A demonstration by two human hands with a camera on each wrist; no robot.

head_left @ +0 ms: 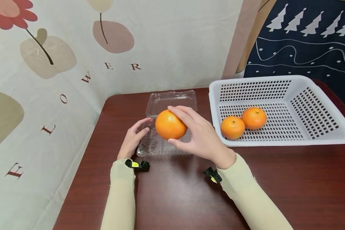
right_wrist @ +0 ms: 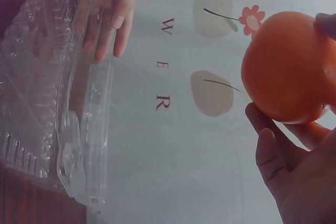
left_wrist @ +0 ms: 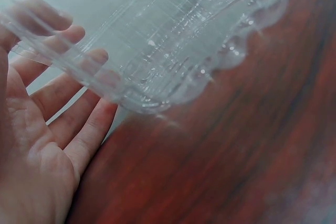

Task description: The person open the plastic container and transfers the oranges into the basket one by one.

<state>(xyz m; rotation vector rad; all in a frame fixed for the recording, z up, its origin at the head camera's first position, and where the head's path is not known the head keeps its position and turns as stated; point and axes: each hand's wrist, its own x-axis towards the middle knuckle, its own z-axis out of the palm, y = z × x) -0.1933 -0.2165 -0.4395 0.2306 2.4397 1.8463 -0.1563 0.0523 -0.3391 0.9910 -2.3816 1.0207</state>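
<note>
My right hand grips an orange between thumb and fingers, up over a clear plastic clamshell box. In the right wrist view the same orange shows against the wall cloth, with the fingertips on its side. The box lies with its lid folded back toward the wall. At the box's left side is my left hand, its thumb by the rim. The left wrist view shows that hand with fingers spread and fairly straight, their tips seen through the clear plastic wall.
A white perforated basket stands on the right of the brown table. Two more oranges, a nearer one and another, lie side by side in its left part. A printed cloth hangs behind the table.
</note>
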